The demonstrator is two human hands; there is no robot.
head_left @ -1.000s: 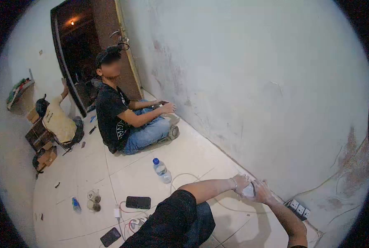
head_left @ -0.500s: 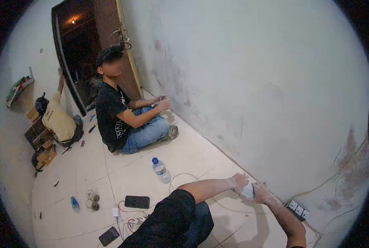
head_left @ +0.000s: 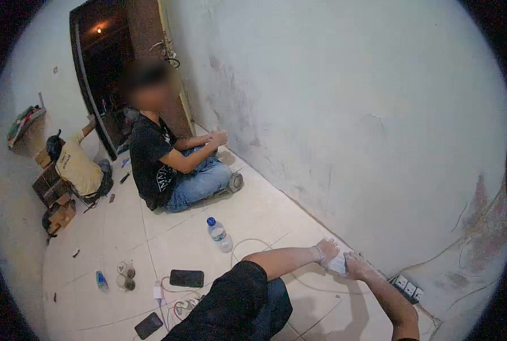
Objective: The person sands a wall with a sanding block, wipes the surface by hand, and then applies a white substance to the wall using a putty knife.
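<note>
Close to the foot of the wall (head_left: 344,142), my left hand (head_left: 327,251) and my right hand (head_left: 355,265) are side by side, both dusted white. Between them is a small whitish piece (head_left: 337,263), flat and like folded paper; its exact kind does not show. The fingers of each hand are closed on its edges, the left on one side and the right on the other. Part of it is hidden under my fingers. A pale cable (head_left: 299,273) loops over the tiled floor (head_left: 316,307) beside my left forearm.
A water bottle (head_left: 219,234), two phones (head_left: 186,278) (head_left: 148,325) and jars (head_left: 125,275) stand or lie on the floor. A power strip (head_left: 408,287) lies by the wall. One person (head_left: 162,159) sits near the door; another (head_left: 78,165) works farther back.
My hands stay together on the whitish piece and shift only slightly. The seated person's hands have come closer together, and the far person's raised arm is lower.
</note>
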